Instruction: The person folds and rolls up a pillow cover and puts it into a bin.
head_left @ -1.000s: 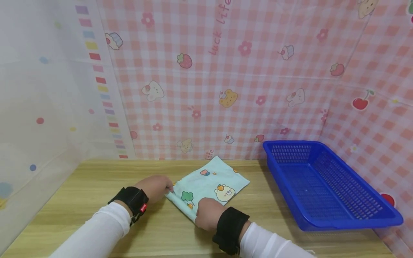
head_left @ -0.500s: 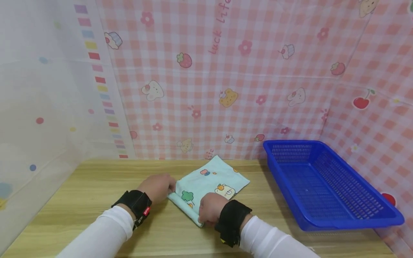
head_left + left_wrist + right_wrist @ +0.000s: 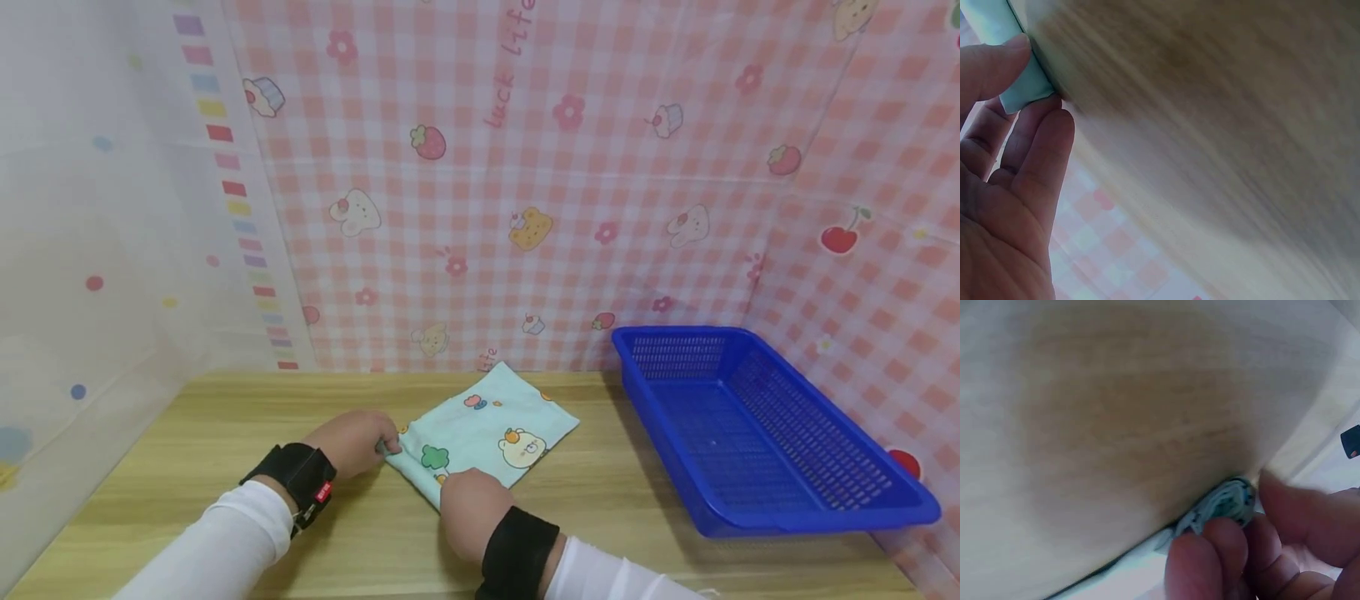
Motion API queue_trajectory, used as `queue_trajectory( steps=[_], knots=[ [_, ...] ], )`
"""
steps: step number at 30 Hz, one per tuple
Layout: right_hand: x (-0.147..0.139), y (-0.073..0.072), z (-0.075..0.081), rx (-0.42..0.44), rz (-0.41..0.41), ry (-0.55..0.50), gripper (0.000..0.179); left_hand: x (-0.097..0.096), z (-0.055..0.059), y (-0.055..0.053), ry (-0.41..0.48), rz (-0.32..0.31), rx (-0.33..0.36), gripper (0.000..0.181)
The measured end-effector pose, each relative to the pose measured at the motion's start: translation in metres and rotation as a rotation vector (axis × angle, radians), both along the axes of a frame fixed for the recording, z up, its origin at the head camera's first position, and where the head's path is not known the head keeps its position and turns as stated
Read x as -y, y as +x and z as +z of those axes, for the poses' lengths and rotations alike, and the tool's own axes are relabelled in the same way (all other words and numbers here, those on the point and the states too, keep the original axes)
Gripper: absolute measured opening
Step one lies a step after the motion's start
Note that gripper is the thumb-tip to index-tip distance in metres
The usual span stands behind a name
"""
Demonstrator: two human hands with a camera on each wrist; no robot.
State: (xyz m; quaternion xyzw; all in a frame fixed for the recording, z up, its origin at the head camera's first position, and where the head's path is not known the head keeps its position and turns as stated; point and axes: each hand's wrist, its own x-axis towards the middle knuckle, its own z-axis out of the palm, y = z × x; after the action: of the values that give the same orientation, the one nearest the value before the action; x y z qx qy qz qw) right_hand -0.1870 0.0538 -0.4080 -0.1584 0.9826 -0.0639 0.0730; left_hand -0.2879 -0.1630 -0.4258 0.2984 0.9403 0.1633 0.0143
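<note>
A light mint cloth [image 3: 480, 425] printed with a bear and a green tree lies on the wooden table, its near-left edge rolled up. My left hand [image 3: 351, 442] pinches the left end of that roll. In the left wrist view, the thumb presses on top of the rolled cloth [image 3: 1027, 87], with fingers beneath its end. My right hand [image 3: 476, 515] is at the near end of the roll and covers it in the head view. The right wrist view shows the spiral end of the rolled cloth [image 3: 1225, 503] between the thumb and curled fingers.
A blue plastic basket [image 3: 705, 521] with perforated sides stands on the right of the wooden table [image 3: 247, 417]. Behind the table hangs a pink checked curtain [image 3: 465, 183], with a white dotted sheet [image 3: 112, 225] on the left.
Both hands went slightly forward along the roll, then came back. Over the last half second the right hand moved nearer and left, the left hand slightly left. The cloth's far part stayed put.
</note>
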Motion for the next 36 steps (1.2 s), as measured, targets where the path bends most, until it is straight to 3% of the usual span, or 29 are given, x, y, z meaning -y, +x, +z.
queue_trajectory(
  steps=[5,17,23,32,36],
  knots=[
    [-0.005,-0.003,-0.002,0.022,0.033,-0.016,0.007,-0.002,0.001,0.003,-0.011,0.036,0.006,0.022],
    [-0.002,-0.001,-0.004,0.045,-0.002,-0.001,0.005,-0.004,0.002,0.005,-0.020,0.051,-0.018,0.018],
    [-0.008,-0.007,-0.005,0.041,0.046,-0.020,0.006,-0.005,0.005,0.005,-0.045,0.039,-0.024,0.016],
    [-0.031,-0.019,0.002,0.289,-0.025,-0.304,0.018,-0.006,0.006,0.002,-0.055,0.036,0.020,0.020],
    [-0.037,-0.023,0.004,0.343,-0.052,-0.342,0.021,-0.009,0.008,0.002,-0.064,0.045,0.069,0.020]
  ],
)
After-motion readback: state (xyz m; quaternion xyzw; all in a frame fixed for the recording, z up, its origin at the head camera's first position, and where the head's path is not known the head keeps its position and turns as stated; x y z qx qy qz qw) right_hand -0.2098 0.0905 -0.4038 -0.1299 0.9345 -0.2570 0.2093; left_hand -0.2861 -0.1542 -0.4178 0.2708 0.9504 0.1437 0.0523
